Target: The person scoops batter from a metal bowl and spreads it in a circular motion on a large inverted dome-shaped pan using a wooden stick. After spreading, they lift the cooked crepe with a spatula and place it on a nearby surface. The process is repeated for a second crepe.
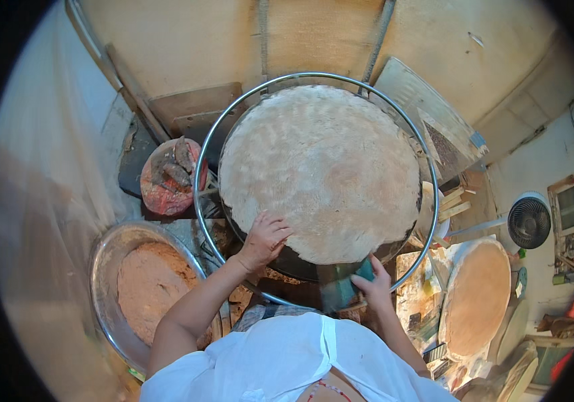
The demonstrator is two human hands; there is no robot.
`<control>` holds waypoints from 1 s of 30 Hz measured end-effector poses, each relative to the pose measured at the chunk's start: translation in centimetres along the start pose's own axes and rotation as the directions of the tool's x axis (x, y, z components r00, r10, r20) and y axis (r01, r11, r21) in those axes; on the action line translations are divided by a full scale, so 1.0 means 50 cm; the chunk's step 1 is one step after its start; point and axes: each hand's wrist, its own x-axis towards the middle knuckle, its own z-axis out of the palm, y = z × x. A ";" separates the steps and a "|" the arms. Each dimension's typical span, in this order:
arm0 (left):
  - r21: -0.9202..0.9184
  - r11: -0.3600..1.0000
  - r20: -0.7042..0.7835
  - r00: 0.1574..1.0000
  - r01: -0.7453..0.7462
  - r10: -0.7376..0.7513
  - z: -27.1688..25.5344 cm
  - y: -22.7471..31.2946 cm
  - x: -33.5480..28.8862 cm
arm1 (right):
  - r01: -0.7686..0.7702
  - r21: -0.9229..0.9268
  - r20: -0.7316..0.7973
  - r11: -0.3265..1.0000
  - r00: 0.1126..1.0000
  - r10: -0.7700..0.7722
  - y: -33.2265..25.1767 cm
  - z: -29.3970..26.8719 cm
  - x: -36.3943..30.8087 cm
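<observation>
A large, thin, pale round flatbread (320, 167) covers most of a dark round griddle (293, 264) in front of me. My left hand (265, 240) is at its near left edge, fingers stretched over the border of the bread. At the near right edge, my right hand (372, 285) grips a green scraper (340, 291). The scraper's flat blade is smeared by motion and meets the near edge of the bread; whether it reaches underneath is hidden. A shiny metal ring (200, 181) circles the griddle.
Left of me stands a metal basin (109, 268) of pinkish-brown dough or batter (153, 285). Beyond it is a red bag (166, 194) with dark lumps. At right lies another round flatbread (478, 298), with a fan (529, 221) behind it. A board (427, 114) leans at the back right.
</observation>
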 end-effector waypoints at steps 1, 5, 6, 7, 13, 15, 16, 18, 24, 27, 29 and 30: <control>-0.036 0.999 0.000 1.000 -0.008 0.008 -0.010 0.013 0.027 | 0.042 -0.169 0.038 0.985 0.999 -0.036 -0.011 -0.042 -0.021; -0.033 0.995 0.218 0.972 0.093 -0.083 -0.035 0.022 0.157 | 0.434 -0.589 0.264 0.682 0.901 -0.344 -0.021 -0.068 0.028; -0.008 0.989 0.313 0.940 0.146 -0.136 -0.052 0.025 0.193 | 0.533 -0.622 0.352 0.574 0.845 -0.403 -0.022 -0.054 0.068; -0.103 0.991 0.192 0.979 0.085 -0.064 -0.059 0.021 0.219 | 0.562 -0.618 0.381 0.550 0.826 -0.417 -0.033 -0.026 0.111; 0.130 0.988 0.231 0.967 0.082 -0.111 -0.193 0.090 0.512 | 0.641 -0.685 0.439 0.348 0.743 -0.506 -0.054 0.114 0.453; 0.312 0.939 0.098 0.988 -0.145 0.120 -0.245 0.191 0.617 | 0.687 -0.586 0.291 0.429 0.673 -0.679 -0.069 0.077 0.557; 0.332 0.918 0.068 0.977 -0.215 0.204 -0.266 0.252 0.648 | 0.636 -0.617 0.206 0.463 0.699 -0.685 -0.083 0.041 0.592; 0.429 0.860 0.083 0.960 -0.276 0.266 -0.270 0.338 0.671 | 0.451 -0.674 0.032 0.585 0.809 -0.587 -0.113 -0.061 0.617; 0.663 0.605 0.282 0.896 -0.441 0.344 -0.158 0.470 0.600 | 0.202 -0.691 -0.313 0.694 0.781 -0.540 -0.089 -0.527 0.493; 0.461 0.826 0.251 0.940 -0.325 0.230 -0.019 0.426 0.551 | -0.145 -0.791 -0.549 0.594 0.598 -0.584 0.026 -0.752 0.282; 0.563 0.796 0.199 0.972 -0.220 0.128 0.061 0.371 0.471 | -0.267 -0.681 -0.684 0.682 0.566 -0.460 0.076 -0.775 0.132; 0.515 0.838 0.177 0.979 -0.180 0.102 0.094 0.356 0.441 | -0.225 -0.718 -0.656 0.659 0.534 -0.533 0.141 -0.814 0.048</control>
